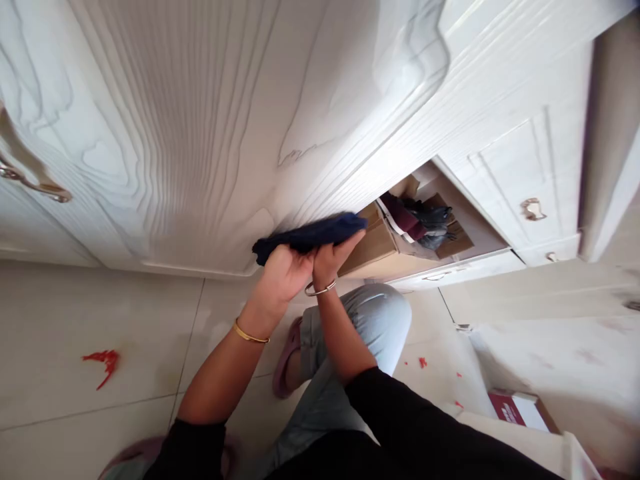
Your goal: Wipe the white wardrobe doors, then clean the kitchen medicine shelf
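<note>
A folded dark navy cloth is between my hands, close to the white cabinet door. My left hand, with a gold bangle at its wrist, holds the cloth from below on its left part. My right hand, with a silver bangle at the wrist, supports the cloth's right part. Several of my fingers are hidden behind or under the cloth. Just right of my right hand is an open cabinet compartment with a cardboard box. Dark and maroon folded fabric items lie inside the compartment.
The white wood-grain cabinet door fills the upper view, with a metal handle at left. Small drawers stand at right. Red scraps lie on the tiled floor. A maroon-and-white box sits lower right.
</note>
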`<act>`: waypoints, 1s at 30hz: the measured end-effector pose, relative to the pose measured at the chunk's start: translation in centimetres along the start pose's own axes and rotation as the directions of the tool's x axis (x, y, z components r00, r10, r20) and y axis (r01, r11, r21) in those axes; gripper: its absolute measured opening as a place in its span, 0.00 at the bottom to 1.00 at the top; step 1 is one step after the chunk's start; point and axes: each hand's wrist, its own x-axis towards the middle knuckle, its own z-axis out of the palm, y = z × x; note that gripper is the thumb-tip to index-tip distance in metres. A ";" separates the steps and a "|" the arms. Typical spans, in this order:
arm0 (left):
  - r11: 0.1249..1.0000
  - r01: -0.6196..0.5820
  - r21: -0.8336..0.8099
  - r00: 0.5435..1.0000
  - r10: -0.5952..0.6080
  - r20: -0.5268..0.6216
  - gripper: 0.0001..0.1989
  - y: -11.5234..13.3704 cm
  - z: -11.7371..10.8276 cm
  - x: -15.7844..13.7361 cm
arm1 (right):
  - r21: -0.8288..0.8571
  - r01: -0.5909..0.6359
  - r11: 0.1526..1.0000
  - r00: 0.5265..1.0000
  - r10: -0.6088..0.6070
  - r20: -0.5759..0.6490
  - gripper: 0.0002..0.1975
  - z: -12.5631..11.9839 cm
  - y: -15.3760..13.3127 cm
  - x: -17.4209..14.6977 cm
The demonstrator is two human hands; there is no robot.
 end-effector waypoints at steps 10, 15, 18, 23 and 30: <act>0.971 0.232 -0.057 0.945 -0.211 0.249 0.17 1.7 6.7 -1.0 | -0.277 0.525 0.805 0.796 -0.579 -0.177 0.37 -4.3 -15.7 9.5; 0.956 0.268 -0.121 0.955 -0.280 -0.100 0.17 2.4 -7.5 1.4 | -0.223 0.396 0.891 0.911 -0.351 0.217 0.26 1.3 -4.8 -0.4; 0.963 0.239 -0.122 0.925 -0.264 -0.274 0.18 2.4 -14.5 2.4 | -0.115 0.045 0.992 0.953 -0.008 0.302 0.14 4.4 1.7 -6.6; 0.969 0.237 -0.074 0.938 -0.248 -0.241 0.17 2.4 -15.2 2.5 | -0.079 -0.003 0.997 0.942 0.029 0.334 0.09 4.8 3.0 -8.0; 0.959 0.282 -0.036 0.959 -0.283 -0.017 0.20 2.7 -3.5 0.2 | -0.321 0.380 0.867 0.917 -0.309 0.251 0.26 0.0 -5.4 3.1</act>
